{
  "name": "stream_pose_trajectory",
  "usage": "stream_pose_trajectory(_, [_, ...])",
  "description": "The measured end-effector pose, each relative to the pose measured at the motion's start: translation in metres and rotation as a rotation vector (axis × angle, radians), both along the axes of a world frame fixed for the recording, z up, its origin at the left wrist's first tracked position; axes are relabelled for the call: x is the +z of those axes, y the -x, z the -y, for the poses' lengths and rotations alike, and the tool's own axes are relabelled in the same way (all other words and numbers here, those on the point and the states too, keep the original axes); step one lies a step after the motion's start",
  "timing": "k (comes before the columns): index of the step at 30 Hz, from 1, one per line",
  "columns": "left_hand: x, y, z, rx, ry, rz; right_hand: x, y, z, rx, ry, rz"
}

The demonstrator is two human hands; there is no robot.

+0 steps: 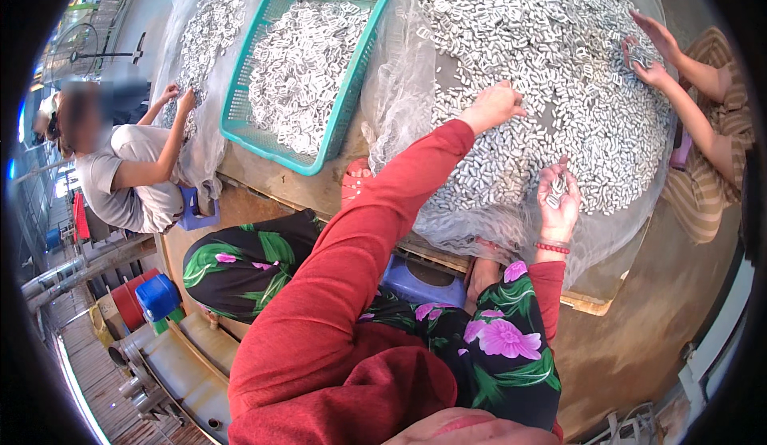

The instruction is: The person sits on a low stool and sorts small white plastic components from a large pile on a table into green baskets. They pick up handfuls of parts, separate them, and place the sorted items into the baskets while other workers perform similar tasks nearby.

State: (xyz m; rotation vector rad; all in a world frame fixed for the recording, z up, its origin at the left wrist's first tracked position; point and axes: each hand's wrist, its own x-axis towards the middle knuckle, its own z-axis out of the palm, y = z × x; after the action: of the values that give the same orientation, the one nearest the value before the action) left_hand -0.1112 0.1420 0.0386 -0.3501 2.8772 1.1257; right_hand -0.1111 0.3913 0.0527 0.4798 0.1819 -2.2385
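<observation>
A wide heap of small silvery metal buckles lies on a clear plastic sheet. My left hand is over the middle of the heap, its fingers curled downward and partly hidden. What they pinch, if anything, I cannot make out. My right hand is turned palm up at the near edge of the heap. Its fingers are cupped round a few slotted metal buckles. A red beaded bracelet circles that wrist.
A teal plastic basket full of similar buckles stands left of the heap. Another person's hands hold pieces at the heap's right edge. A seated person handles pieces on another sheet at far left. Below me is a blue-purple stool.
</observation>
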Motion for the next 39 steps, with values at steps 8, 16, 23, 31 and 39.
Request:
stream_pose_trajectory(8, [0.013, -0.024, 0.007, 0.233, 0.044, 0.0, 0.031, 0.005, 0.016, -0.015, -0.01, 0.064])
stream_pose_trajectory(16, [0.012, 0.023, -0.009, 0.071, 0.172, -0.072, 0.028, 0.007, 0.015, -0.073, 0.097, 0.181])
stream_pose_trajectory(23, [-0.034, 0.026, -0.017, -0.038, 0.343, -0.093, 0.006, -0.007, 0.008, -0.009, 0.054, 0.331])
stream_pose_trajectory(31, [0.039, -0.044, -0.037, 0.301, -1.613, -0.04, 0.081, -0.01, 0.043, -0.087, -0.652, -0.535])
stream_pose_trajectory(39, [0.033, -0.083, -0.107, 0.828, -2.36, -0.077, 0.084, -0.046, 0.083, 0.133, -1.19, -1.996])
